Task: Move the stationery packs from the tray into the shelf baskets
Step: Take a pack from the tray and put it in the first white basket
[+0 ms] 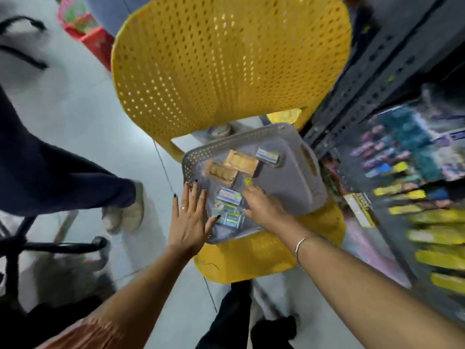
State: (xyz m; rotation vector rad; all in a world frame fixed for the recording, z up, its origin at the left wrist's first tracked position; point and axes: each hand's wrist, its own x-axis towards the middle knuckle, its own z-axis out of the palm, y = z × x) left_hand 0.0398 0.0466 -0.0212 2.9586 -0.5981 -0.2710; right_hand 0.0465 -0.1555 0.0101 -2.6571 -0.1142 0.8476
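As I look down from the head camera, two bare forearms reach forward over a yellow plastic chair [226,71]. Nearest, the left hand [188,217] lies open with its fingers spread flat, resting on the near left edge of a grey perforated tray [297,172] that sits on the chair seat. The right hand [264,207], a thin bangle on its wrist, is over the near part of the tray, fingers curled down beside a cluster of small shiny packs [230,217]; I cannot tell whether it grips one. Just beyond the fingers lies a blue and white striped pack [229,196]. Farther in, two tan packs [231,166] lie touching near the tray's middle, and another blue and white pack [268,155] lies toward the far side. To the right, metal shelving [372,79] holds blurred, colourful stock. At left, another person's dark trouser leg [63,180] stands on the pale floor.
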